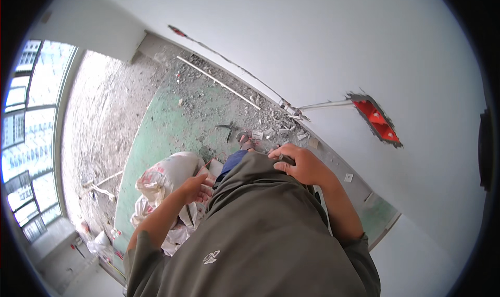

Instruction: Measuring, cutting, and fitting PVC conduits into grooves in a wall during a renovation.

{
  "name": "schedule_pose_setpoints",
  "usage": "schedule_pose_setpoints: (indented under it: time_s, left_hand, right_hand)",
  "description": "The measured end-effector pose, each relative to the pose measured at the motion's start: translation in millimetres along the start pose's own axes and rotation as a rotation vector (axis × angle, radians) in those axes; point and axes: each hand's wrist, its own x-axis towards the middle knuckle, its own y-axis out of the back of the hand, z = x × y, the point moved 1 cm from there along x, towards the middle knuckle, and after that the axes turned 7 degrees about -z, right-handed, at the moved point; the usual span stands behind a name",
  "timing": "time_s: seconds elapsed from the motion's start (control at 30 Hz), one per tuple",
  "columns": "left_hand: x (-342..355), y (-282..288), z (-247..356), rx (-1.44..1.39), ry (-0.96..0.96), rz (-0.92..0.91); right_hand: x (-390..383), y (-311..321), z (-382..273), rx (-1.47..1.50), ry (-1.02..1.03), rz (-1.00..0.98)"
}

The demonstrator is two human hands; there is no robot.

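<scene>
Sacks: white woven bags (169,173) with faint reddish print, bulging at the top and crumpled lower down, standing on the green floor (156,115) at the person's left side, just beside the left hand.
Shirt: dark olive-grey, loose, gathered in folds near the hem (255,167), with a small pale mark on it.
Floor edge: the green runs in a long curve to a rough grey surface on the left; on the right it meets the white wall (312,42), with rubble (203,91) and a white strip (219,82) near its foot.
Room ahead: a pick-like tool (228,130) lies near the foot.
Left hand (198,188): half open, fingers loosely bent; contact with the bags cannot be told.
Right hand (299,164): at the hem, fingers curled around something dark; cannot tell whether cloth or object.
</scene>
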Motion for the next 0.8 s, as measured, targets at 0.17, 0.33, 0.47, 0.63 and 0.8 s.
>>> schedule_pose_setpoints:
  time_s: [0.17, 0.33, 0.47, 0.63, 0.8]
  left_hand:
    - [-5, -9, 3, 0.407, -0.325, 0.234]
    - [-26, -60, 66, 0.537, -0.708, 0.316]
    - [-35, -96, 139, 1.065, -0.729, 0.238]
    - [-28, -123, 239, 1.697, -0.758, 0.046]
    - [-10, -126, 341, 1.957, -0.664, -0.189]
  right_hand:
    - [-58, 2, 117, 0.774, -0.337, 0.265]
    - [-108, 1, 162, 1.417, -0.345, 0.597]
    - [-128, -24, 147, 1.768, 0.050, 0.877]
    - [-89, -135, 193, 2.087, -0.014, 1.053]
    - [-5, -166, 128, 1.505, -0.209, 1.555]
